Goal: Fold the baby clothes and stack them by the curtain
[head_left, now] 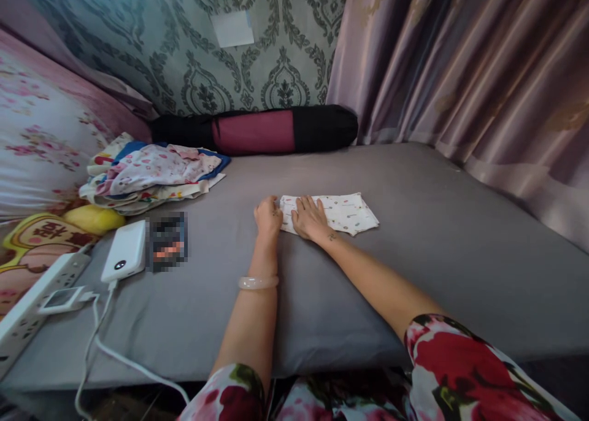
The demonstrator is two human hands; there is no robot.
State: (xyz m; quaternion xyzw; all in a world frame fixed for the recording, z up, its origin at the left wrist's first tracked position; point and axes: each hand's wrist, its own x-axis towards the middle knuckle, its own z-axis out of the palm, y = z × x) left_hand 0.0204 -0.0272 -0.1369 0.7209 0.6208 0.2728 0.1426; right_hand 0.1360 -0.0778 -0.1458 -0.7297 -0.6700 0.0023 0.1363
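Note:
A small white garment (347, 213) with a scattered print of tiny figures lies folded on the grey sheet, its cut suggesting small pants. My right hand (310, 217) rests on its left half, palm down with the fingers stretched and a little spread. At the garment's left end is my left hand (268, 215), its fingers curled in and closed at the cloth's edge; its fingertips are partly hidden. A pale bangle (258, 283) circles my left forearm.
Several garments lie in a pile (161, 172) at the back left. A long black and maroon bag (253, 132) lies along the wall. At left are a white power bank (125, 251), a blurred-out object (168, 242), a power strip (59, 277) and white cables (124, 363).

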